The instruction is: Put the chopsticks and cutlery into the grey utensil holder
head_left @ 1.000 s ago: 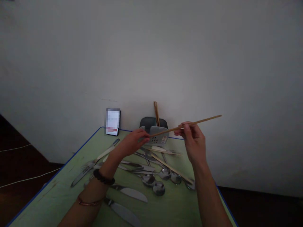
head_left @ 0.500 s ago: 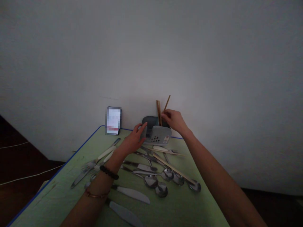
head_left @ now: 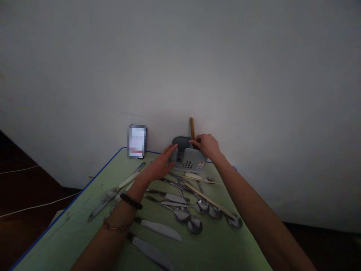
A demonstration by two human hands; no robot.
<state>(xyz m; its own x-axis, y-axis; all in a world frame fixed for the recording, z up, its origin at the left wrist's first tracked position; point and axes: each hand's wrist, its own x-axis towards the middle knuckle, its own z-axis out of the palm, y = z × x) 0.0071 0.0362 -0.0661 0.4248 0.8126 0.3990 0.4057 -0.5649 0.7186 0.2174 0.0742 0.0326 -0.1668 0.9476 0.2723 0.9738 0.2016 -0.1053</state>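
A grey utensil holder (head_left: pixel 194 160) with round holes and a label stands at the back of the table against the wall. My left hand (head_left: pixel 160 165) grips its left end, thumb low at the front and fingers stretched along the rim. A bundle of wooden chopsticks (head_left: pixel 192 126) stands upright in the right part of the holder. At its rim, the fingers of my right hand (head_left: pixel 208 145) are pinched against the chopsticks; their lower ends are hidden. Below the hands lie several spoons (head_left: pixel 182 213) and a loose light chopstick (head_left: pixel 207 198).
Table knives (head_left: pixel 160 229) lie near the front of the green table (head_left: pixel 222 248), and forks (head_left: pixel 109 195) lie at the left, partly behind my left forearm. A phone (head_left: pixel 137 141) leans on the wall (head_left: pixel 180 67) left of the holder. Blue edging (head_left: pixel 98 169) borders the table.
The tilted chopstick in my right hand now stands in line with the bundle in the holder. My right hand has come slightly lower; my left hand stays at the holder.
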